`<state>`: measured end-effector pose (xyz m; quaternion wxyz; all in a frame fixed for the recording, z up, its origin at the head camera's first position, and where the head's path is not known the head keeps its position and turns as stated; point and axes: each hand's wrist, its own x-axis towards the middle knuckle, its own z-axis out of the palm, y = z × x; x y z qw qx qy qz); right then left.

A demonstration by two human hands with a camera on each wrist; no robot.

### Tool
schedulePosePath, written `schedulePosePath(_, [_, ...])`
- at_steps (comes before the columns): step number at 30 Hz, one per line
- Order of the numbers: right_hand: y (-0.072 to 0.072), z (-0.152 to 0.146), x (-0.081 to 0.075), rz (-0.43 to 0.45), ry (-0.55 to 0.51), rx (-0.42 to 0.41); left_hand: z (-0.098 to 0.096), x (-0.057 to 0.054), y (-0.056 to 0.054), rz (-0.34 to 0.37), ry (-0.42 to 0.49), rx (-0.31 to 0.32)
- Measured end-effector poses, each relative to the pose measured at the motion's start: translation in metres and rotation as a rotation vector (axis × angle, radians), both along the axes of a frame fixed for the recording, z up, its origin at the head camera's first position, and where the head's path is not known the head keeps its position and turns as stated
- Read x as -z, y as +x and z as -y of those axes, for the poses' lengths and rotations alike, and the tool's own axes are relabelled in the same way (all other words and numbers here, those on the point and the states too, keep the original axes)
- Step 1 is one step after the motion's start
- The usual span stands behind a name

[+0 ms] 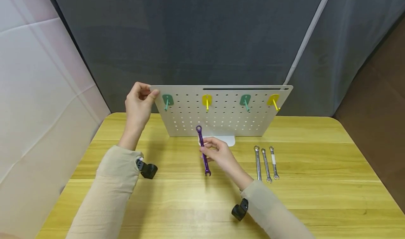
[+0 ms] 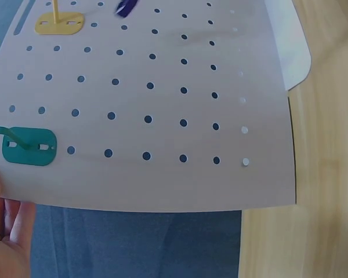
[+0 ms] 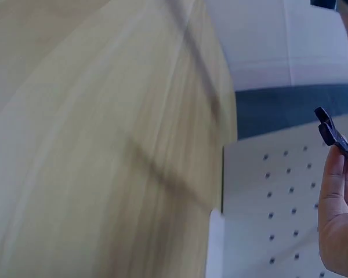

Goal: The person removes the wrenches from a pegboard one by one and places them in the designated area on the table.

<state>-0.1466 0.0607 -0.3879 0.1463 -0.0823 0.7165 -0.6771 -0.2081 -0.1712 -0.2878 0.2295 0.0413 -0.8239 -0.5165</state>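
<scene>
A white pegboard stands upright on the table, with two green hooks and two yellow hooks along its upper part. My left hand grips the board's upper left corner between thumb and fingers, close to the leftmost green hook. In front of the board, my right hand pinches a purple combination wrench near its middle. The wrench's ring end points up toward the board and its open end down toward me. In the right wrist view one end of the purple wrench shows above the fingers.
Three silver wrenches lie side by side on the wooden table, right of my right hand; the leftmost is the longest wrench. A white base plate juts forward under the board. Dark cloth hangs behind.
</scene>
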Motion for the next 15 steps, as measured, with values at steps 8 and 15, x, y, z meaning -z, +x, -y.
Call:
schedulePosePath(8, [-0.002,-0.037,0.017,0.044,0.060,0.060,0.000,0.000,0.000,0.003,0.007,0.001])
schedulePosePath(15, [-0.003,-0.071,0.024,0.043,0.098,0.089,0.000,-0.001,0.000,0.006,0.008,-0.004])
